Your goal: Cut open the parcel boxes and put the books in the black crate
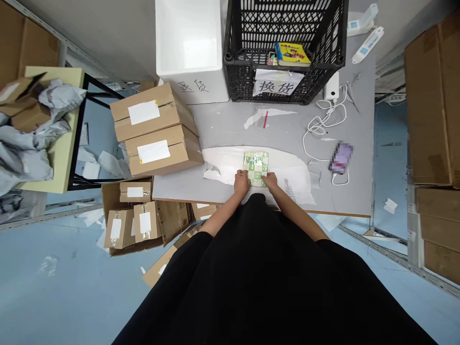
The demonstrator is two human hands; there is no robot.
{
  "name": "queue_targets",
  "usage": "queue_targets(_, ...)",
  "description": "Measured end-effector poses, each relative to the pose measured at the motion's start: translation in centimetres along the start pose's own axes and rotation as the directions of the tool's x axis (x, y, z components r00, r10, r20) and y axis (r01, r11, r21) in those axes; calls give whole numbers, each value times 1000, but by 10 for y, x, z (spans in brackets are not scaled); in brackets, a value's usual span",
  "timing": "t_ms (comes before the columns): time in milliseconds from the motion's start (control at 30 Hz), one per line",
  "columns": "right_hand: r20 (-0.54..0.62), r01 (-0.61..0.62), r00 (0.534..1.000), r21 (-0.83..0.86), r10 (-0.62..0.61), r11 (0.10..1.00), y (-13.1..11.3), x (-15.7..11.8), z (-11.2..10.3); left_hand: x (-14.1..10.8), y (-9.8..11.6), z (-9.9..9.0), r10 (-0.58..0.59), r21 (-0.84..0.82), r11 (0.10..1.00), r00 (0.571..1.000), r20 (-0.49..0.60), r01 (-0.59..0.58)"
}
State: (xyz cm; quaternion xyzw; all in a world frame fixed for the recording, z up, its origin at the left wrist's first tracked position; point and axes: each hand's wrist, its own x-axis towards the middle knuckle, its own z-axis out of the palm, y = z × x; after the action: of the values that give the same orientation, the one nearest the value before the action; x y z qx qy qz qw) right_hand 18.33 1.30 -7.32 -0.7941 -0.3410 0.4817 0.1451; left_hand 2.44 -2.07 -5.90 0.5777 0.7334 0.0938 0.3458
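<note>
Both hands grip a flat green-and-white checked item [256, 167] near the front of a gray table [223, 125].
The left hand [241, 181] and right hand [270, 180] grasp its near left and near right corners, fingers curled in; it sits over a white patch [291, 175], just inside the table's near edge. Open room runs right toward a phone [341, 158] and its white cable [316, 127]; on the left, two cartons [154, 132] limit it. Along the far side, a white box [215, 91] stands beside a black crate [240, 81] holding a yellow book [293, 53]. On the floor at near left, an open carton [176, 220] contains small taped boxes [147, 223]; farther left, a pale-topped table [73, 143] bears gray bags [28, 158].
</note>
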Motion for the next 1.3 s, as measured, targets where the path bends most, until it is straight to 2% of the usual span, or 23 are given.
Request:
queue_targets(167, 102, 0, 995, 149, -15, 989, -4, -7, -5, 1, -2, -3, -8, -111, 994, 1000, -3, 8)
queue_targets(333, 167, 6, 985, 254, -50, 967, -14, -20, -3, 5, 2, -12, -85, -260, 962, 996, 14, 86)
queue_targets(400, 200, 20, 976, 313, -87, 950, -20, -27, -3, 5, 7, -17, -101, -325, 940, 994, 32, 106)
queue_targets(467, 190, 102, 966, 350, -177, 931, -26, -35, -3, 3, 13, -22, -106, -413, 904, 994, 35, 111)
queue_targets(533, 116, 241, 952, 286, -283, 927, -32, -46, -3, 1, 19, -27, -90, -521, 847, 995, 48, 102)
queue_targets(600, 34, 348, 934, 123, -355, 929, -36, -58, -4, -1, 25, -31, -48, -640, 761, 993, 109, 107)
queue_targets(667, -16, 398, 917, -55, -399, 916, -36, -70, -4, -2, 29, -34, -12, -716, 682, 981, 192, 149)
queue_targets(733, -25, 434, 894, -193, -446, 880, -34, -79, -3, -1, 31, -34, -19, -735, 647, 968, 248, 202)
queue_targets(867, 87, 569, 815, -299, -572, 766, -22, -82, 4, 3, 22, -30, -48, -747, 623, 965, 258, 230)
queue_targets(900, 133, 612, 787, -279, -602, 740, -18, -80, 6, 4, 17, -29, -60, -739, 636, 968, 243, 224)
queue_targets(967, 219, 664, 747, -208, -627, 718, -11, -73, 13, 7, 4, -27, -125, -652, 723, 972, 201, 228)
queue_targets(1033, 272, 640, 762, -173, -588, 748, -4, -65, 18, 10, -10, -25, -214, -522, 810, 964, 160, 266)
queue_targets(1100, 274, 566, 818, -226, -506, 793, 3, -56, 20, 11, -23, -25, -273, -434, 847, 952, 137, 306)
queue_targets(1200, 243, 485, 873, -328, -423, 811, 9, -43, 17, 10, -35, -23, -294, -365, 875, 948, 119, 317)
queue_targets(1300, 198, 411, 911, -337, -362, 847, 11, -33, 15, 12, -40, -22, -291, -215, 926, 950, 111, 309)
